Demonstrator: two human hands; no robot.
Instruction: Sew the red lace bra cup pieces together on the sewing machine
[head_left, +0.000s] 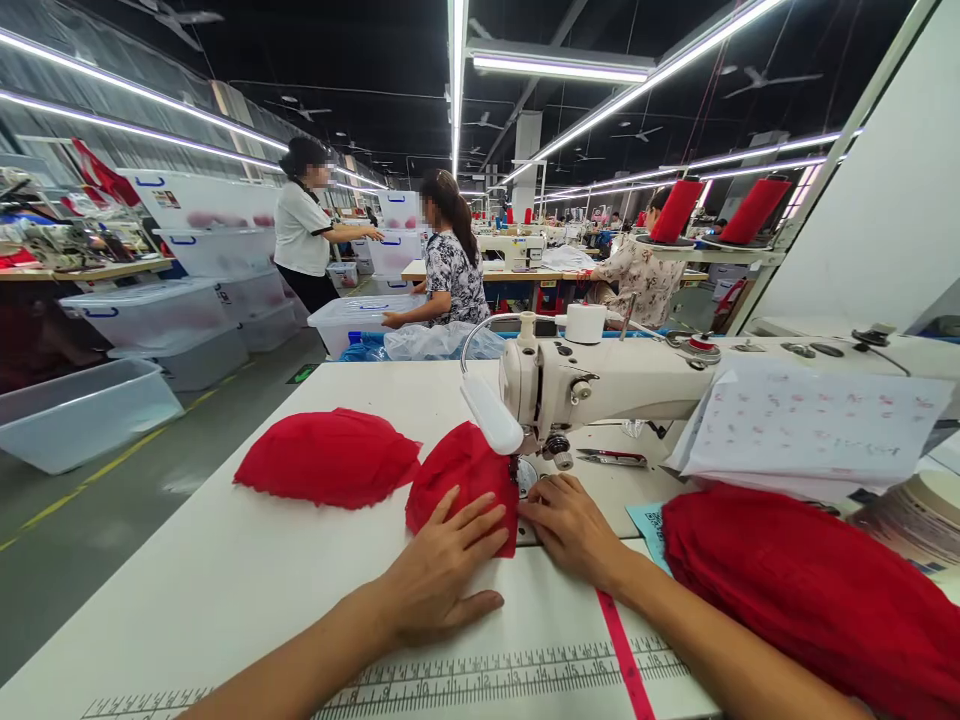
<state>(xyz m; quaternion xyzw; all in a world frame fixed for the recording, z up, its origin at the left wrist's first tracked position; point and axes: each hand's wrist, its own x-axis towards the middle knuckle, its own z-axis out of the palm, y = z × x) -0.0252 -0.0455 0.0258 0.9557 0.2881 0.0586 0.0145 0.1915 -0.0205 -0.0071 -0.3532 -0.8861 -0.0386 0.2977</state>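
A red fabric piece (469, 465) lies under the needle area of the white sewing machine (600, 375). My left hand (450, 565) rests flat on its near part, fingers stretched and spread. At the fabric's right edge, beside the needle plate (527, 478), my right hand (574, 525) has its fingers bent and drawn together on the edge; the fingertips are partly hidden. A stack of red fabric pieces (326, 458) sits on the table to the left. Another red fabric pile (810, 590) lies by my right forearm, over a light-blue tag (651, 530).
Thread snips (611, 457) lie behind my right hand. Handwritten paper sheets (817, 415) lean against the machine. A printed ruler (480, 685) and a red tape strip (624, 655) mark the table (300, 590). Two co-workers stand or sit beyond, near plastic bins (202, 255).
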